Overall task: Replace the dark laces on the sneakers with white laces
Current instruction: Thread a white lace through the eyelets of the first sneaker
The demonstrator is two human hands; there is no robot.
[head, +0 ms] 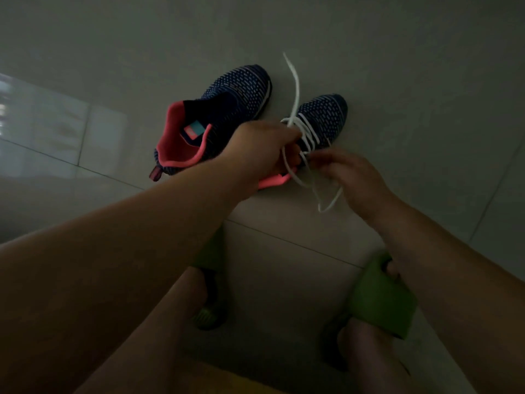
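Note:
Two navy knit sneakers with pink lining stand on the tiled floor. The left sneaker [227, 103] has no lace in it and its opening faces me. The right sneaker [324, 118] is threaded with a white lace [295, 89], one end trailing up past the toe and a loop hanging near its heel. My left hand [261, 149] grips the lace at the shoe's eyelets and covers the tongue. Just right of it, my right hand [349, 174] pinches another strand of the white lace with its fingertips. No dark laces are visible.
Pale floor tiles [397, 81] spread around the shoes, with a bright reflection at the far left. My feet in green slippers [383, 297] are planted close below the sneakers, and my knees fill the bottom of the view.

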